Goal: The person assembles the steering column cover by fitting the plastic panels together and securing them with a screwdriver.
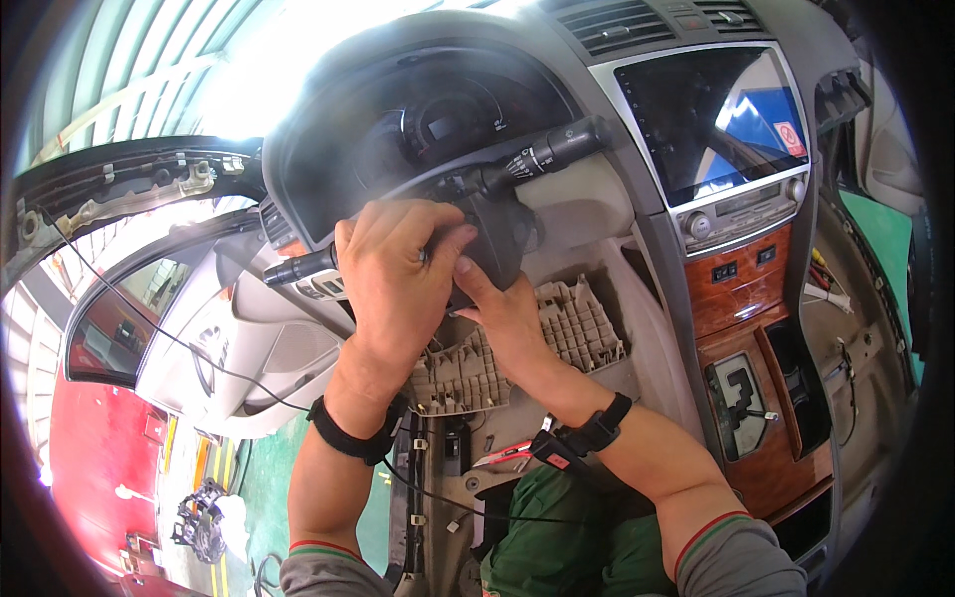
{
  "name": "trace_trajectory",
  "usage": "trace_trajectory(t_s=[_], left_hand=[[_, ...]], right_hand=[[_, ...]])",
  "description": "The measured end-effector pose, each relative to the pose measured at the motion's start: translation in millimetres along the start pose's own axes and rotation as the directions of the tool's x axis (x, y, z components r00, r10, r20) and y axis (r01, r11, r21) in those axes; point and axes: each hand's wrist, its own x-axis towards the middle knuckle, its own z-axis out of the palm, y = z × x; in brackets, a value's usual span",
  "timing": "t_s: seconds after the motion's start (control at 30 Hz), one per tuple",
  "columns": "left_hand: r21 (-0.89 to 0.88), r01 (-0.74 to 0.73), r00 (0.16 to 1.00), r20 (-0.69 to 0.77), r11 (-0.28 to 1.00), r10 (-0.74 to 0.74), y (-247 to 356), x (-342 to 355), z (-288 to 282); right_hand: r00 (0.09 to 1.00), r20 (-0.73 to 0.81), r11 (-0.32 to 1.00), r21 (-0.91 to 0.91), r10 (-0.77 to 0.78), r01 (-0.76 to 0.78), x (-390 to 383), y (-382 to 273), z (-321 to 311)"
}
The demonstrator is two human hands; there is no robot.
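Both of my hands are at the dark steering column cover (pixel 504 239), where no steering wheel is mounted. My left hand (pixel 391 261) lies over its left side, fingers curled inward and closed; whatever they grip is hidden beneath them. Around the cover's lower edge, my right hand (pixel 505 316) is closed, its thumb up against the near face and close to the left fingertips. One control stalk (pixel 552 151) sticks out to the upper right of the column. Another stalk (pixel 300 268) points left, beside my left hand.
Below the hands lies a beige ribbed trim panel (pixel 577 333). A red utility knife (pixel 505 455) rests near my right wrist. The dashboard screen (pixel 711 119) and gear selector (pixel 738 403) are on the right. A thin black cable (pixel 234 373) crosses from the left, past the open door (pixel 249 348).
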Motion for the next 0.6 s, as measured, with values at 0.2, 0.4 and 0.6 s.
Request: trace_trajectory(t_s=[0.2, 0.4, 0.6], left_hand=[[-0.005, -0.005, 1.0, -0.02, 1.0, 0.005, -2, -2, 5], [-0.011, -0.017, 0.998, -0.053, 1.0, 0.016, -1, -3, 9], [-0.002, -0.045, 0.996, -0.079, 0.999, 0.045, 0, -4, 8]], right_hand=[[1.0, 0.012, 0.999, 0.033, 0.0, 0.0, -3, -1, 3], [1.0, 0.017, 1.0, 0.019, -0.006, 0.006, -3, -3, 2], [1.0, 0.012, 1.0, -0.017, 0.006, -0.006, 2, 3, -1]])
